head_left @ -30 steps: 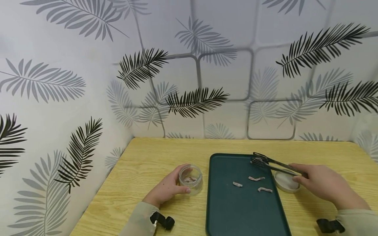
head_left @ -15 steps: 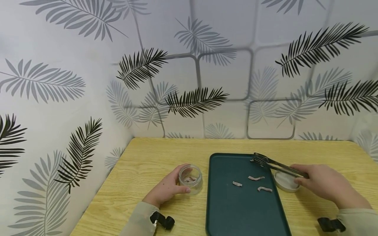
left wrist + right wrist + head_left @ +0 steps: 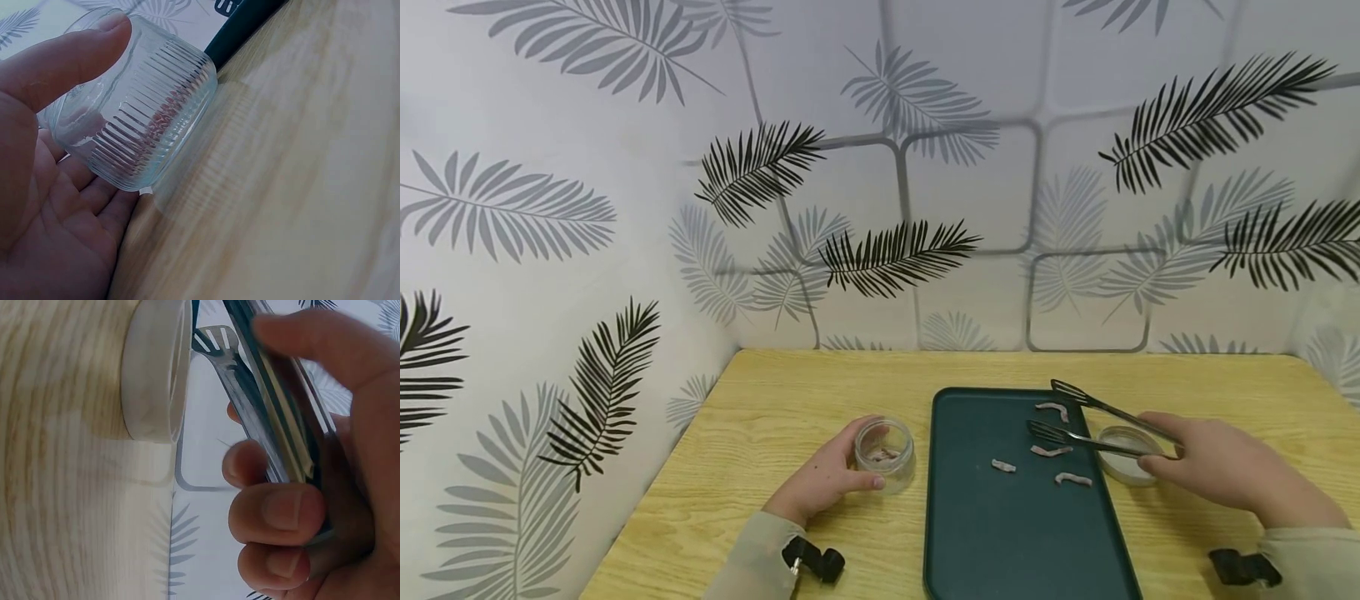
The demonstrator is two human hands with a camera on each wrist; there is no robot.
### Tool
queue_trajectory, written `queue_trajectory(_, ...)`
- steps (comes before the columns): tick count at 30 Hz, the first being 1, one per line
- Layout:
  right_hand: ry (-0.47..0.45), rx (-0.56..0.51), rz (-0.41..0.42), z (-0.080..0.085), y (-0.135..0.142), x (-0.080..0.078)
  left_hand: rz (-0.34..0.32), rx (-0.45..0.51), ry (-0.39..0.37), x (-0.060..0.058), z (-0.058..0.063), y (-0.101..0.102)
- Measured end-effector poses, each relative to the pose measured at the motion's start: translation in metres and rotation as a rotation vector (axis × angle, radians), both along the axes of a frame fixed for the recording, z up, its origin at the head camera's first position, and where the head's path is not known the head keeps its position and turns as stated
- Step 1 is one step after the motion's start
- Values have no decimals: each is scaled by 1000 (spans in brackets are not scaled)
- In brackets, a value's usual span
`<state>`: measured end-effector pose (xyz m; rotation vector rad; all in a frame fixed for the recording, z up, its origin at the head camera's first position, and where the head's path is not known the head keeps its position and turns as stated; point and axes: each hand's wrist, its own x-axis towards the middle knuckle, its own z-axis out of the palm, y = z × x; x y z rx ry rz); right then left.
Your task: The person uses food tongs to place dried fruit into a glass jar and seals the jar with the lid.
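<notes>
Left hand (image 3: 823, 477) curled round glass jar (image 3: 887, 479), right hand (image 3: 1213, 461), back uppermost, gripping parted black tongs (image 3: 1097, 443)

The left hand (image 3: 826, 482) and right hand (image 3: 1221, 465) are bare. A pale beige sleeve (image 3: 751, 562) shows at seven o'clock, a matching sleeve (image 3: 1311, 562) at four; a blocky black wrist camera (image 3: 831, 565) adjoins each.

No text, label, brand, number or sign can be read anywhere in the three views.
</notes>
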<state>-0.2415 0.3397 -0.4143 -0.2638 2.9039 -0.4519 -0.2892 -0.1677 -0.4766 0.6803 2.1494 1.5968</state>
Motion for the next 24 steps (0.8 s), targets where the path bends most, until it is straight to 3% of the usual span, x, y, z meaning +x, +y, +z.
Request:
queue_trajectory(14, 63, 24, 72, 8, 6, 5, -2, 1, 6, -2, -1, 0)
queue_trajectory(24, 130, 6, 100, 4, 4, 5, 0, -6, 14, -1, 0, 0)
